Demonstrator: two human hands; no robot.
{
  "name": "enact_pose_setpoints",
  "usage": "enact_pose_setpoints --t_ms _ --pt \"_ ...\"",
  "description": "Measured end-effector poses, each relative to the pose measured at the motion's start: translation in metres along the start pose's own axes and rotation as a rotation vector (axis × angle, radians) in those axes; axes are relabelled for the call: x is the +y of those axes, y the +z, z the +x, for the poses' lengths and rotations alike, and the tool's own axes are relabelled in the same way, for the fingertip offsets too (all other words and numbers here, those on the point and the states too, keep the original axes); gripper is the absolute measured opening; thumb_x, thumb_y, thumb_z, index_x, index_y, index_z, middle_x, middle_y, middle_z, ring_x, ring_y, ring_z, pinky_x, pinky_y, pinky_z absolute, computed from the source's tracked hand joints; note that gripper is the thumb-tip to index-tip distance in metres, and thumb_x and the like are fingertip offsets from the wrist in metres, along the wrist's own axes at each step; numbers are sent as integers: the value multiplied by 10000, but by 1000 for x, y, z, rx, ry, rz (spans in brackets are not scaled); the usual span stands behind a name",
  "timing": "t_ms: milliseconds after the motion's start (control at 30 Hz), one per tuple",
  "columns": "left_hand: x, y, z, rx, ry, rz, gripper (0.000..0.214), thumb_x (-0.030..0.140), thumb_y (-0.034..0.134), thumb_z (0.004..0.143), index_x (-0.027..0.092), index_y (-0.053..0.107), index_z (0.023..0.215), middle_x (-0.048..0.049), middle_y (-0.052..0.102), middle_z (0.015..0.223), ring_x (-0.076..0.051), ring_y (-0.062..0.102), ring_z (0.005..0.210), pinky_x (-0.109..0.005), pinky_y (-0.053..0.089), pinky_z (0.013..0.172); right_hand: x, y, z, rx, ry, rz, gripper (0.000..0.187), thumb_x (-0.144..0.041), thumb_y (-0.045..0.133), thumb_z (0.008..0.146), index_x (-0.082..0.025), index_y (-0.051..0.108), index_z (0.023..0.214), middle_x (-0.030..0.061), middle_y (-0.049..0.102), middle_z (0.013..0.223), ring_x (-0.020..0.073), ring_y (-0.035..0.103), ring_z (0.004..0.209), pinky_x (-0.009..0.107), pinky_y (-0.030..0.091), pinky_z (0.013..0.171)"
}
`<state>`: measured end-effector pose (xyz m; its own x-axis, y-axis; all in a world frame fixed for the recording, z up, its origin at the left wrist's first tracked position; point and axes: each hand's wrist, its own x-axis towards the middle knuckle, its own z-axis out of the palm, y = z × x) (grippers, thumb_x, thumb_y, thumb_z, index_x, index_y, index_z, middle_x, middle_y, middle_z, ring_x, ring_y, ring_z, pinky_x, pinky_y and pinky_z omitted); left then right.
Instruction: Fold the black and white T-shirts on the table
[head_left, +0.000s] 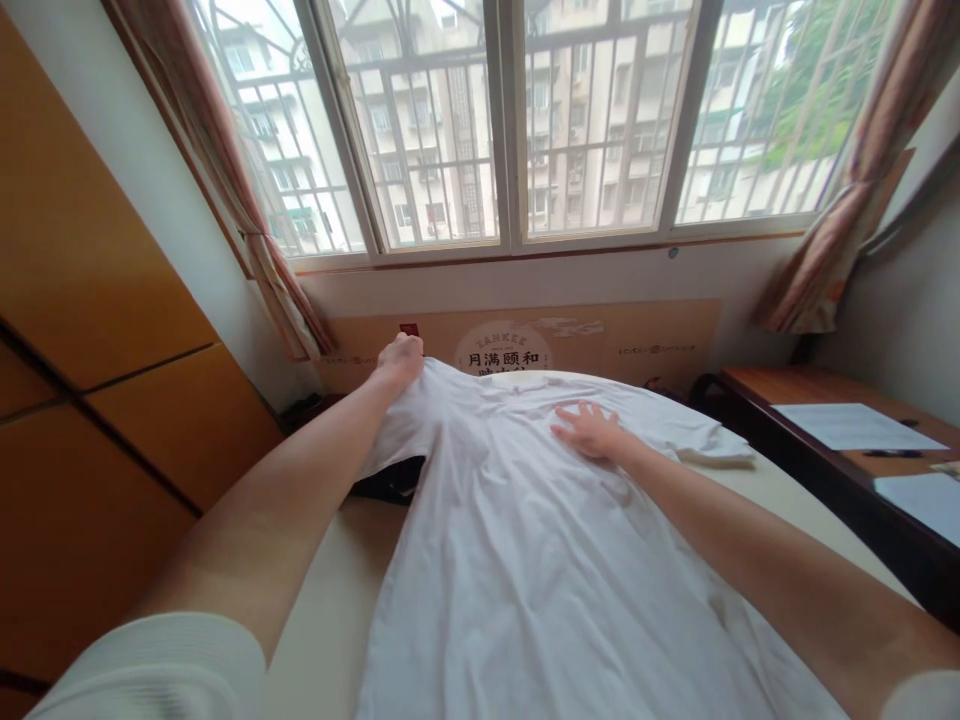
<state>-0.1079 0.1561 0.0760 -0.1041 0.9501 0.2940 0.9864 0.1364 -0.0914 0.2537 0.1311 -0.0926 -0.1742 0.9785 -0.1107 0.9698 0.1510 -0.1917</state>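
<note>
A white T-shirt lies spread over a pale table, its collar end toward the window and its lower part reaching the bottom of the view. Creases run lengthwise through the cloth. My left hand is closed on the shirt near the left shoulder and lifts that part a little. My right hand rests on the upper right of the shirt, palm down with fingers spread. The right sleeve lies flat beyond it. Under the left sleeve a dark item shows partly; I cannot make out what it is.
A brown desk with papers and a black pen stands at the right. An orange-brown cabinet rises at the left. Behind the table, a printed cardboard panel leans under the barred window, between tied curtains.
</note>
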Motion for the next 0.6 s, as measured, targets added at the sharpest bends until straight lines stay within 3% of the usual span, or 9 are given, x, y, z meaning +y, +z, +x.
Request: enact_pose_setpoints --t_ms 167,333,467,600 --pt "9 10 14 29 -54 44 430 153 404 977 152 702 1288 -196 593 1417 -304 617 1228 -395 471 1029 3 3 10 -16 46 17 689 -719 194 1045 -440 262 1671 131 163 1769 443 90 1611 777 68 1176" --pt "24 24 4 -9 -108 84 410 223 528 962 102 655 1332 -245 592 1418 -374 536 1331 -482 384 1121 6 6 14 -2 23 26 722 -731 271 1033 -417 238 1682 138 157 1769 442 66 1615 771 29 1188" --pt "52 22 -6 -21 98 40 419 271 499 985 106 641 1344 -242 589 1420 -396 526 1338 -526 364 1139 7 8 22 125 26 43 728 -660 190 1066 -336 110 1714 147 142 1774 392 104 1621 738 20 1217" --pt "101 39 -26 -184 353 -21 431 371 493 1007 163 645 1353 -173 624 1430 -333 568 1326 -438 390 1141 1 9 41 120 102 78 719 -591 172 1084 -249 136 1715 169 114 1775 374 74 1628 749 42 1217"
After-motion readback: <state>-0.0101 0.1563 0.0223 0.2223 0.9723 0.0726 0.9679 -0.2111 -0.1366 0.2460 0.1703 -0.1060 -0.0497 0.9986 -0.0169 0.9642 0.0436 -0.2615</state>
